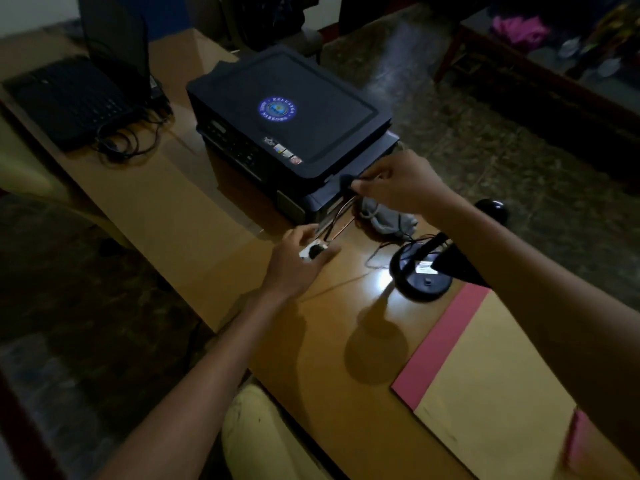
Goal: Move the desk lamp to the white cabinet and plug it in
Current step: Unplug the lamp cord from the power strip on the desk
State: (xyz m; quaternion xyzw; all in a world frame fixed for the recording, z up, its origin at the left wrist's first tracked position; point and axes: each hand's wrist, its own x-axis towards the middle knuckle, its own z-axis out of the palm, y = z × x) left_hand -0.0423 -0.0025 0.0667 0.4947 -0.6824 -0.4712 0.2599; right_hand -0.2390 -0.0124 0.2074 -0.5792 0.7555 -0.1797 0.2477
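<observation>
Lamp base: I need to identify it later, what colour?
Black round lamp base, head view.

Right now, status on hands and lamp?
Left hand steadies white socket. Right hand pinches dark plug. Desk lamp lit on desk beside printer; cords tangled between.

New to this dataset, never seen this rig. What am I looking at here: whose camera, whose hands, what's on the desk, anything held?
No robot here: one wide-angle camera worn on a person's head looks down at their two bare hands over a wooden desk.

The left hand holds a small white socket adapter with a dark plug in it. The right hand pinches a thin cord near the printer's edge.

On the desk: a black printer, a laptop with tangled cables, the black desk lamp casting a bright patch of light, and a pink and yellow folder. The room is dim, so fine detail is hard to tell.
</observation>
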